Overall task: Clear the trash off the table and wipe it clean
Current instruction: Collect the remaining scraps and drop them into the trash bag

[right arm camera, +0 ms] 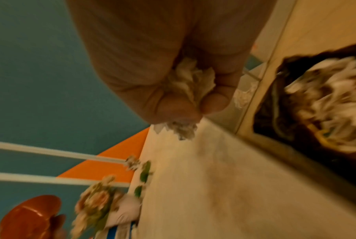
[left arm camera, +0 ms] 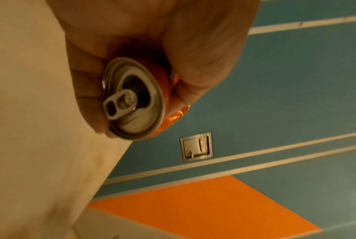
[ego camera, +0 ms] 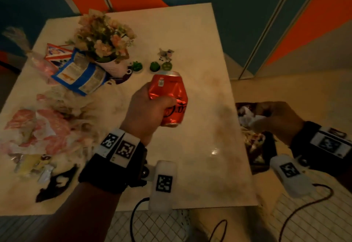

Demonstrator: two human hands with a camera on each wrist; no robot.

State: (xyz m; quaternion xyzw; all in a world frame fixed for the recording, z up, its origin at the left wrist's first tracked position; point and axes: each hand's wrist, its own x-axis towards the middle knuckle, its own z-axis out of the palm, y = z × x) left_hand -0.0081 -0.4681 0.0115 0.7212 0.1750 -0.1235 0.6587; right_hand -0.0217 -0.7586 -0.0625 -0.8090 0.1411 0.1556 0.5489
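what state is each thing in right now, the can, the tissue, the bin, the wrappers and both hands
crushed red metal soda can: dented, opened, lifted above the table
left hand: grip curled round the can
crumpled white tissue: bunched in the fingers
right hand: pinching the tissue over the bin
dark trash bin: beside the table, holding trash
blue snack wrapper: lying on the table
white table: stained, littered

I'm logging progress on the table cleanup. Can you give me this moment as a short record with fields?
left hand: grips a dented red can, lifted over the table
right hand: pinches crumpled tissue above the trash bin beside the table
still on table: wrappers, blue packet
staying: flower pot, small figurines
wiping: not yet begun
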